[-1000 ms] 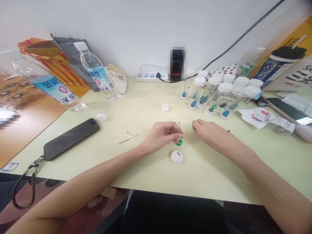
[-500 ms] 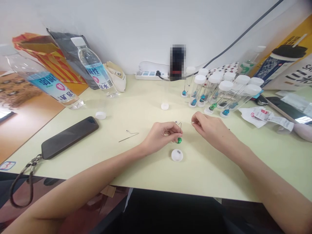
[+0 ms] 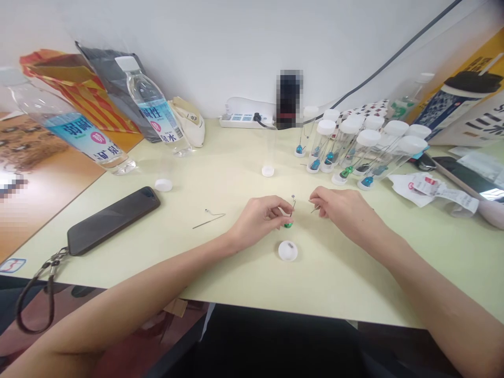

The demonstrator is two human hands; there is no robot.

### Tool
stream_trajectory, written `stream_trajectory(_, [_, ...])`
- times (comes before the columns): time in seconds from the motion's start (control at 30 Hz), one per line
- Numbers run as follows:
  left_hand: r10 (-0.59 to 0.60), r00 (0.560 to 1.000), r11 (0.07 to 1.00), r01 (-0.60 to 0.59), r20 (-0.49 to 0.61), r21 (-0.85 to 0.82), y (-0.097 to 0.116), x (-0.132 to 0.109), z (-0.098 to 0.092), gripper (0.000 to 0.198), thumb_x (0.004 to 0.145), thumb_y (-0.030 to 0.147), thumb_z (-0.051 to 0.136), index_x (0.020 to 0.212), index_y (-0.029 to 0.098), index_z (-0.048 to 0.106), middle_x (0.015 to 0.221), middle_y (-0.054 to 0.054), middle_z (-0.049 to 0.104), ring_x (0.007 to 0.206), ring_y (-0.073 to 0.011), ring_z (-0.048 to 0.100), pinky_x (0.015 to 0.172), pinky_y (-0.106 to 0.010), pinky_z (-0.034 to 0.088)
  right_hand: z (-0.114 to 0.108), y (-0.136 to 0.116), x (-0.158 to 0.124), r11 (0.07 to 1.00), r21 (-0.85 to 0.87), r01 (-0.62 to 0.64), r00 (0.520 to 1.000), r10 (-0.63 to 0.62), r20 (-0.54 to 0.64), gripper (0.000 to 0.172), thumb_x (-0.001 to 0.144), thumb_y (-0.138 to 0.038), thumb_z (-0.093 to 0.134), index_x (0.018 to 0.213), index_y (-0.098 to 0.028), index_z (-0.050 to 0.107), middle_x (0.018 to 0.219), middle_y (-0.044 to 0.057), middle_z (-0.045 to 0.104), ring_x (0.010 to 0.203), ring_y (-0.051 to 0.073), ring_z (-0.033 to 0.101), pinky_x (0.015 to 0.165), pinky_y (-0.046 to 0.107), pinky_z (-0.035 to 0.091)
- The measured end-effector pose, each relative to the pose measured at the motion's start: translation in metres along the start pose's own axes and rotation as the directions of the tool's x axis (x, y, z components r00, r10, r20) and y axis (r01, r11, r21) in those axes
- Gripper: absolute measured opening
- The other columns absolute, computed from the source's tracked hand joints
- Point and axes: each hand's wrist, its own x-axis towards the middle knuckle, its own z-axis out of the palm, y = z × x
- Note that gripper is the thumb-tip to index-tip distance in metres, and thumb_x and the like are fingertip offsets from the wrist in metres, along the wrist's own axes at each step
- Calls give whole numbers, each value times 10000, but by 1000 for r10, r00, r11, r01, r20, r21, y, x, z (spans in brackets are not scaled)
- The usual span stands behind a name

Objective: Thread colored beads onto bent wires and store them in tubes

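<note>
Between thumb and fingertips, my left hand point(image 3: 260, 218) pinches a thin bent wire with a shiny green ball point(image 3: 288, 225) at its lower end. A small bead point(image 3: 293, 196) tops the wire's bent end. To its right, my right hand point(image 3: 340, 207) is closed on a thin metal piece point(image 3: 315, 209), whose tip points down and left; the rest is hidden by the fingers. A white round cap point(image 3: 287, 252) with a dark speck lies just below my left hand. Left of that hand, another bent wire point(image 3: 208, 221) lies on the table.
Several clear tubes with white caps point(image 3: 368, 138), holding blue and green balls on wires, stand at the back right. Clear tubes stand on white caps point(image 3: 268, 171) point(image 3: 163, 185). A phone point(image 3: 114, 220), water bottles point(image 3: 155, 107), a power strip point(image 3: 246, 121) and crumpled wrappers point(image 3: 425, 189) surround the work area.
My right hand has come slightly lower, and its thin metal piece now tilts down and left. The wire in my left hand has turned, and its green ball is more covered by fingers.
</note>
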Motion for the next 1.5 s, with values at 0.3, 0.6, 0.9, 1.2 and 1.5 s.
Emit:
stream_trajectory(0.3, [501,853,653,-484,147,583,9,-18,-13,484,783,619,555,846,140,550,738,-57,619,643,-167,565,542,-284,446,-1,0,2,976,-215,47,996,-30,84,101,887,-138,474,836,-190,543,741,29,628,607,173,551,520,267,252])
stream_trajectory(0.6, [132,880,713,-404,457,573,16,-24,-4,313,868,448,511,945,148,553,944,-79,607,779,-190,573,648,-300,467,-4,9,3,985,133,110,965,-138,221,160,894,-171,443,795,-189,567,843,35,593,732,165,573,654,282,396])
stream_trajectory(0.9, [-24,944,996,-7,329,93,17,-16,-8,192,784,248,612,955,186,552,785,2,637,673,-126,603,653,-259,489,-23,10,1,944,330,18,881,-171,440,173,827,-278,542,985,-259,612,1053,24,559,797,166,588,677,290,441])
stream_trajectory(1.2, [-67,964,994,42,258,101,15,-16,-6,175,787,238,610,949,192,562,788,8,640,687,-130,617,670,-260,494,-10,-5,1,965,215,153,921,-218,323,184,893,-150,420,889,-209,594,896,17,599,795,163,579,687,285,415])
stream_trajectory(1.5, [30,970,970,-86,240,226,9,-15,-3,207,772,150,557,976,179,577,880,-28,609,727,-142,557,657,-262,459,0,-6,-14,959,-140,246,956,-216,199,174,905,-136,418,773,-183,521,727,24,552,567,142,503,516,287,289])
